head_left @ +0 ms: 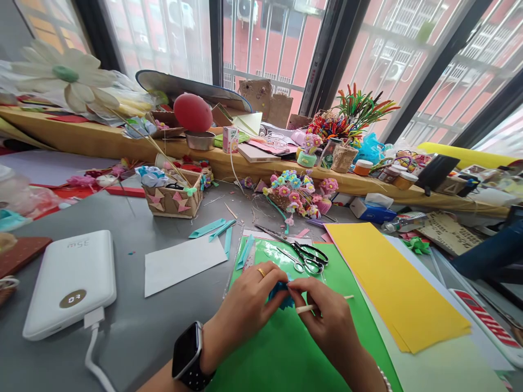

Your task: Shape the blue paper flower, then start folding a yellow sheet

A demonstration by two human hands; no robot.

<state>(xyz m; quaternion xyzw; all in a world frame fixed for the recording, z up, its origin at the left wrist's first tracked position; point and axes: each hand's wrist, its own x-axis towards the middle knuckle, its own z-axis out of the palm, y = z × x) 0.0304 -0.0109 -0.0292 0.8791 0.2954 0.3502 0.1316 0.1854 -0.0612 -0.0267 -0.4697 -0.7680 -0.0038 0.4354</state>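
My left hand point(247, 302), with a gold ring and a black smartwatch point(188, 356) on its wrist, pinches a small blue paper piece point(278, 293) over a green paper sheet point(281, 348). My right hand point(327, 316) grips the same blue piece and a thin wooden stick point(322, 306) that pokes out to the right. Both hands are closed, fingertips meeting at the blue paper. Black-handled scissors point(304, 256) lie just beyond the hands on the green sheet.
A white power bank point(71, 280) with cable lies at left, a white sheet point(182, 264) and teal paper strips point(216, 228) in the middle, yellow sheets point(392, 277) at right. A cardboard basket point(174, 198), paper flower bouquets point(296, 193) and craft clutter line the wooden ledge point(81, 139).
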